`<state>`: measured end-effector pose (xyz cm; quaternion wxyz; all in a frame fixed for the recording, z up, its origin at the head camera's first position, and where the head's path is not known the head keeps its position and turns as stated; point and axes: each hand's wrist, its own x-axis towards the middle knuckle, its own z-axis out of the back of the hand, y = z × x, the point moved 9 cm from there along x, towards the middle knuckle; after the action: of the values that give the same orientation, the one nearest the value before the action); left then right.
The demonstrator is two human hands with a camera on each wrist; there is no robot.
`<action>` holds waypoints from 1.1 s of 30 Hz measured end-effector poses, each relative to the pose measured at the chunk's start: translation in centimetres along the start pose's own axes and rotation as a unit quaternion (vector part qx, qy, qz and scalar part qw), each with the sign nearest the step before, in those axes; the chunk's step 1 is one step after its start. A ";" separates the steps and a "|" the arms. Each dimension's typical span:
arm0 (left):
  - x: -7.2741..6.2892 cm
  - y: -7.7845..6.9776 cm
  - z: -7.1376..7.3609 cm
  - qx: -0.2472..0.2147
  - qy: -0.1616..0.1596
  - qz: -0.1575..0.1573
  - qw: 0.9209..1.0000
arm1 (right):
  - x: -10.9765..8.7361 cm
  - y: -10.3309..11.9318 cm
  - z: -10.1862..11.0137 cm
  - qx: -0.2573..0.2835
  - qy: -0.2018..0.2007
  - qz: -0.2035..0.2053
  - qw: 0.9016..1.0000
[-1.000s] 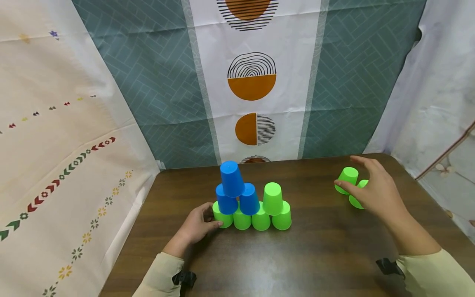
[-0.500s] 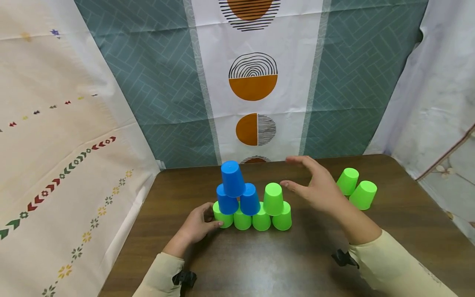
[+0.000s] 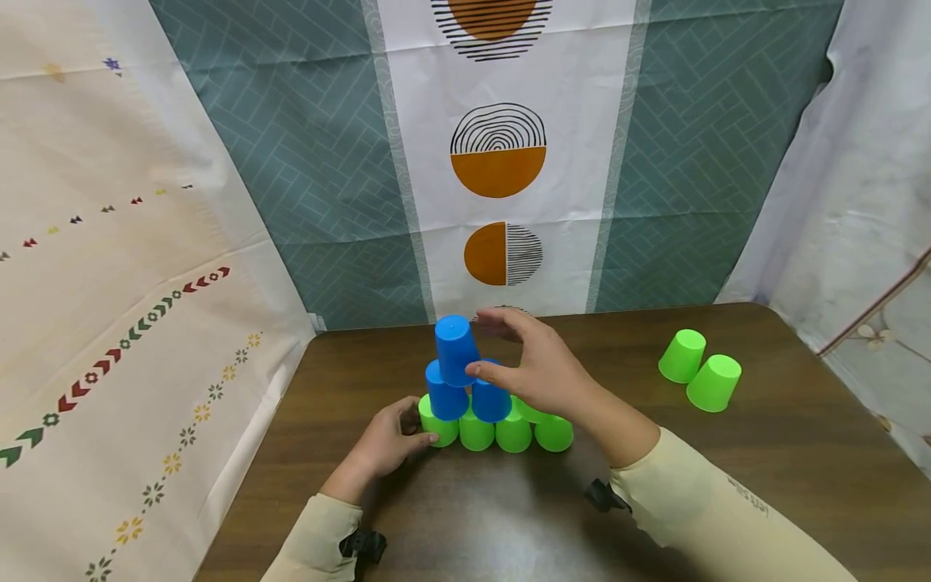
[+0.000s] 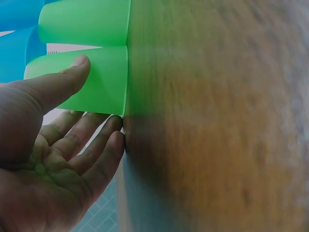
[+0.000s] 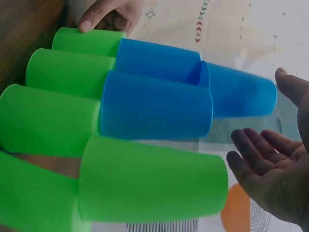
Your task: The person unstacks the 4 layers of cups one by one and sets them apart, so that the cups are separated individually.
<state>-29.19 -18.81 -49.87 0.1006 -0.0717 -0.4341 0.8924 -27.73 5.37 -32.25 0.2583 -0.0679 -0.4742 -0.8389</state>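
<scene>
Holding the leftmost green cup (image 3: 441, 423), the left hand (image 3: 389, 436) clears the left edge of the table (image 3: 494, 517); the right hand (image 3: 544, 368), loosely spread, flanks the top blue cup (image 3: 454, 349); room stretches rightward.

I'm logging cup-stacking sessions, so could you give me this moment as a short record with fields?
bottom row: four green cups
middle row: two blue cups, one green cup
top: single blue cup
apart, at right: green pair
left hand: holds leftmost bottom cup
right hand: open beside top cup; contact unclear
surface: brown table
</scene>
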 end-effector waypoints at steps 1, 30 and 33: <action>0.0 0.0 0.0 0.000 0.000 0.000 1.000 | 0.2 0.1 -0.3 0.000 0.001 0.000 1.000; -0.1 -0.1 -0.1 0.004 0.000 -0.002 1.000 | 1.5 -1.3 -3.0 -0.019 0.015 -0.070 0.997; 0.0 0.0 -0.1 0.002 0.000 -0.001 1.000 | 1.5 -1.4 -2.9 -0.019 0.006 -0.070 0.997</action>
<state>-29.12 -18.72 -49.88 0.1015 -0.0709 -0.4321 0.8933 -29.38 3.00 -34.37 0.2006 -0.0343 -0.4602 -0.8642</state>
